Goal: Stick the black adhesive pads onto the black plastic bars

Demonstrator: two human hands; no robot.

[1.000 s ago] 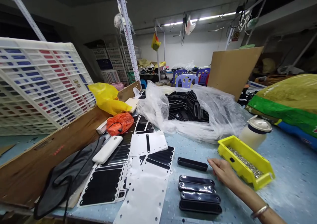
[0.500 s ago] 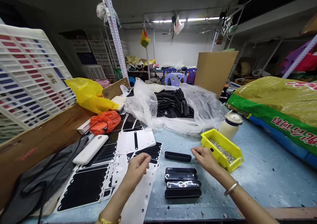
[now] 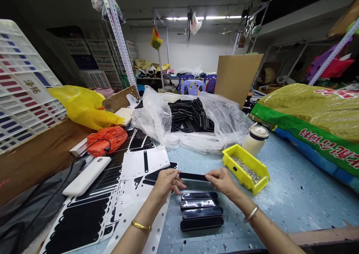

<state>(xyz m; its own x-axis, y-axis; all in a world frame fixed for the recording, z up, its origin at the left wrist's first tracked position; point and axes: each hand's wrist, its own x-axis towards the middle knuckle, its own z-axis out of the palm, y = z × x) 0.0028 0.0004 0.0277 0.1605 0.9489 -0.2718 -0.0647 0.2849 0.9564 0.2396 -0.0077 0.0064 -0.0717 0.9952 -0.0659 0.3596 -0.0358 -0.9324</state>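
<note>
A long black plastic bar [image 3: 193, 177] is held by its two ends just above the blue table [image 3: 297, 198]. My left hand [image 3: 166, 183] pinches its left end and my right hand [image 3: 223, 181] pinches its right end. Right below them, several matching black bars [image 3: 200, 211] lie side by side in a row. To the left of my left hand lie white backing sheets with black oblong stickers [image 3: 84, 218].
A yellow bin of small metal parts [image 3: 245, 168] and a white jar [image 3: 254, 140] stand right of my hands. Behind lies a clear bag of black parts [image 3: 193, 119]. A white power bank [image 3: 86, 175], orange bag [image 3: 106, 140] and white crates [image 3: 25, 93] are at left, a green sack [image 3: 314, 115] at right.
My left hand came into view and moved right to the bar's left end. My right hand closed on its right end. The bar now sits lifted between both hands; the view shifted right.
</note>
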